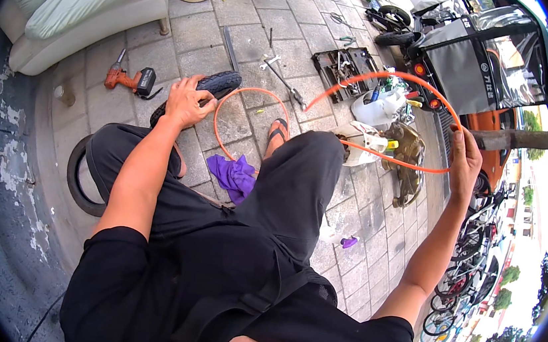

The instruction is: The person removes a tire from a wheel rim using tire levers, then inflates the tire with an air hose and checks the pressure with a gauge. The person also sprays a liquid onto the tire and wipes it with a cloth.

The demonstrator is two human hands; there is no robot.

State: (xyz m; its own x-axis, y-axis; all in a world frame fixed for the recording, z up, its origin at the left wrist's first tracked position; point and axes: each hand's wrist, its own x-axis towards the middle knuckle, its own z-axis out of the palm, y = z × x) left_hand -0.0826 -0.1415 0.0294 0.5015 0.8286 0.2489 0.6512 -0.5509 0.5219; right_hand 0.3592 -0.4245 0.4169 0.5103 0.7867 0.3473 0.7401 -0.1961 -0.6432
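My left hand (189, 103) rests on a black treaded tire (220, 84) by my left leg, its fingers curled against the rubber. Whether anything small sits between thumb and fingertips is hard to make out. Raised out to the right, my right hand (465, 161) grips a thin orange hose (391, 74). The hose bows in a wide arc from that hand, and another orange loop (217, 128) hangs beside the tire. Below the loop, a purple cloth (233, 177) lies against my leg.
An orange-and-black cordless power tool (130, 81) lies left of the tire; another black tire (74, 180) leans by my left knee. Ahead are an open tool case (344, 71) and a white container (381, 109). A pale sofa (97, 12) stands far left, a covered vehicle (465, 64) far right.
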